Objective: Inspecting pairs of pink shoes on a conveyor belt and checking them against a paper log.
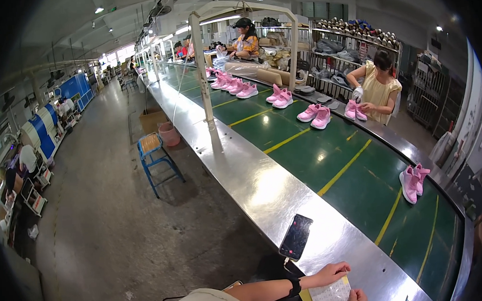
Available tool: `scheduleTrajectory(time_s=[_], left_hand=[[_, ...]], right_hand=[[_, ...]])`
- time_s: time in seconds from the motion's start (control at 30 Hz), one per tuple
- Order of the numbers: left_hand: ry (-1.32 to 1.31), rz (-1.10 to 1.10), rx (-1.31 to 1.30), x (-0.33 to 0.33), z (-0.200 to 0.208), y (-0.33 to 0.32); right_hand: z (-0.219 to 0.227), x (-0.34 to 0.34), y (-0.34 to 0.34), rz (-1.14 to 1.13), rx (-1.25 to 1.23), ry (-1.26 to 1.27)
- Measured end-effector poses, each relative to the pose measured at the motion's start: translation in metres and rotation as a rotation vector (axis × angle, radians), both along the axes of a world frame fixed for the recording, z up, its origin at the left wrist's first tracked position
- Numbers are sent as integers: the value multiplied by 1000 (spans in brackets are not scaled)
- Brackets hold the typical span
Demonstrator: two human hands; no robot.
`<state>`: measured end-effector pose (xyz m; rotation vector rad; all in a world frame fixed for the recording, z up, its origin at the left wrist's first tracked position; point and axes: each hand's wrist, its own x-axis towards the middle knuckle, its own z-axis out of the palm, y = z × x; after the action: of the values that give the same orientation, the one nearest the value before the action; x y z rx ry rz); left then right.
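Observation:
My left hand (333, 274), with a black band at its wrist, reaches over the metal edge of the line. Its fingers are curled together in a pinch; whatever they hold is too small to make out. Just below lies a white sheet of printed labels (329, 296) with a yellow backing beneath it. At the sheet's right side, my right hand (358, 298) is closed on its edge, partly cut off by the frame. A phone (296, 237) with a cable plugged in rests on the metal ledge beyond my left hand.
A green conveyor belt (351, 166) with yellow lines carries several pairs of pink sneakers; one pair (413, 183) is nearest. Across it, a co-worker (378, 86) handles another pair. A blue-legged stool (157, 155) and a pink bucket (169, 134) stand left of the line.

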<state>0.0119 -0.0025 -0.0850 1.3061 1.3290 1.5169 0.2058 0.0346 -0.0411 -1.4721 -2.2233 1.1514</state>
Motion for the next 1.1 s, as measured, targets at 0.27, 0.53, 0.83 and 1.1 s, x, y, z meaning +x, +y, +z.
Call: scheduleTrajectory(time_s=[0.27,0.53,0.83,1.1], left_hand=[[185,-158,-8,-1,-1,-2],[280,-205,90,2,3,-6],[362,-196,151,4,-2,-3],[337,-223,110,1,0,-1]], right_hand=[[-7,5,5,-1,-3,33],[-18,11,12,68,-35,69],[-7,10,7,33,-92,2],[-9,9,8,80,-94,18]])
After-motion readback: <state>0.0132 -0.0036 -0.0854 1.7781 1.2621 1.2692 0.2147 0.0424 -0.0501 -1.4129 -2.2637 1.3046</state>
